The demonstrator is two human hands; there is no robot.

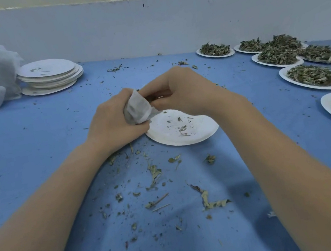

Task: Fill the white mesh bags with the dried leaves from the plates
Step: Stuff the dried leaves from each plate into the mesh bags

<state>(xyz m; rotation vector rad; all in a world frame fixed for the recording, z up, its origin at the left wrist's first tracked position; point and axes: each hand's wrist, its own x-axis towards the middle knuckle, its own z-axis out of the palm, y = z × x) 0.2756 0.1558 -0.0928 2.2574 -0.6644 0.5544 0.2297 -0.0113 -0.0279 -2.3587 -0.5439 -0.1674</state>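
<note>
Two hands — left hand [114, 120], right hand [178, 90] — grip one mesh bag [138, 108].

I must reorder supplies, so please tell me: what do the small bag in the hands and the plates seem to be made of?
Mesh bag: probably thin non-woven or fine gauze fabric, white, matte, half see-through; dark leaves show through. Near-empty plate: likely pressed paper, white, matte, with a thin shallow rim.

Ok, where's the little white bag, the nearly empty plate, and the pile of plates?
white mesh bag [138, 108], head view, on its side panel
nearly empty plate [183, 131], head view, bare centre
stack of plates [49, 67], head view, top plate
</note>
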